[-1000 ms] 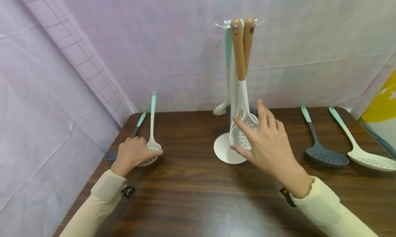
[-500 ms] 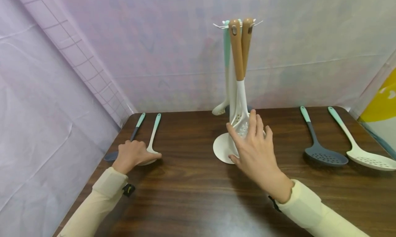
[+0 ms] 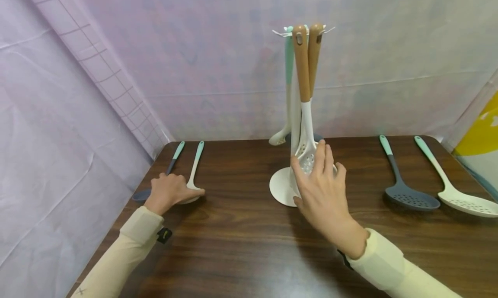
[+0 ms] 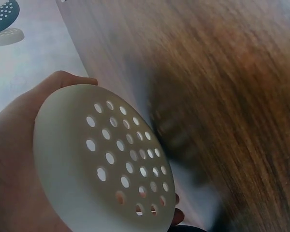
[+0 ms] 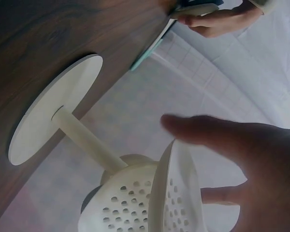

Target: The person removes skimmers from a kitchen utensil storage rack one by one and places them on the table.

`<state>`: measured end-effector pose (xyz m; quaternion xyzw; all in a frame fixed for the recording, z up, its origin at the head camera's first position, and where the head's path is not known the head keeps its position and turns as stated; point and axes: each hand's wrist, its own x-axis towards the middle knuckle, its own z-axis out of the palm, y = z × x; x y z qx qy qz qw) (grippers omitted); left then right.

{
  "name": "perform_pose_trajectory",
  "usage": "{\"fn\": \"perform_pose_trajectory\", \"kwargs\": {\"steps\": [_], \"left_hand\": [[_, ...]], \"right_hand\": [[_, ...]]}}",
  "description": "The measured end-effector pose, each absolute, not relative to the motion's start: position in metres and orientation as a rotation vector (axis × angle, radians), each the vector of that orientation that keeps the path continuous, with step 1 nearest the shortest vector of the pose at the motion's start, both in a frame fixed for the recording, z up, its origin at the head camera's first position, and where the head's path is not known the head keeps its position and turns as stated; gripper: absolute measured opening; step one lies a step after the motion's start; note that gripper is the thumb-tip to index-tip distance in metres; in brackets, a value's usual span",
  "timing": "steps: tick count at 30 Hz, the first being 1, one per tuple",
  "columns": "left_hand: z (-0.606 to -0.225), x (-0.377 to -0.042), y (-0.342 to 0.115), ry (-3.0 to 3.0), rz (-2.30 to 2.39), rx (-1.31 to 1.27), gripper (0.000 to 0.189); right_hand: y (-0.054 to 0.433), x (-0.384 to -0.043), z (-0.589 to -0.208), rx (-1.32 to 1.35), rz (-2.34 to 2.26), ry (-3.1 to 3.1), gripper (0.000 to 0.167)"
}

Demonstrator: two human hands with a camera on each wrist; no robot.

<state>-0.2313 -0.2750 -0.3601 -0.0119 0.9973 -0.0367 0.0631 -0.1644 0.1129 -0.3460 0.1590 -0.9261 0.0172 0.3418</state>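
Head: I see left hand (image 3: 168, 194) clamped on mint-handled skimmer (image 3: 194, 168) at table's (image 3: 233, 233) left, handle aimed at far edge, open wood rightward; left wrist: bowl (image 4: 79, 159) against palm; right wrist: right hand (image 5: 270, 169), fingers apart around 1 hanging skimmer (image 5: 181, 203).

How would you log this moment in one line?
left hand: holds mint-handled white skimmer | right hand: at front wooden-handled skimmer on stand, grip unclear | right side of table: gray skimmer, cream skimmer
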Motion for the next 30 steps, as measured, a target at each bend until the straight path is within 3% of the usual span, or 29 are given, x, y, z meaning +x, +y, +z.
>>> {"fn": "perform_pose_trajectory", "kwargs": {"steps": [9,30], "left_hand": [[-0.3571,-0.2304,-0.2740,2.961,-0.080,-0.066,0.099],[-0.3618,-0.2246,-0.2766,2.990,-0.014,-0.010,0.116]], "right_hand": [[0.1117,-0.1627,-0.3453,0.435,0.095,-2.377,0.091],[0.1087,-0.1573,-0.3458,0.478,0.161,-2.333,0.092]]}}
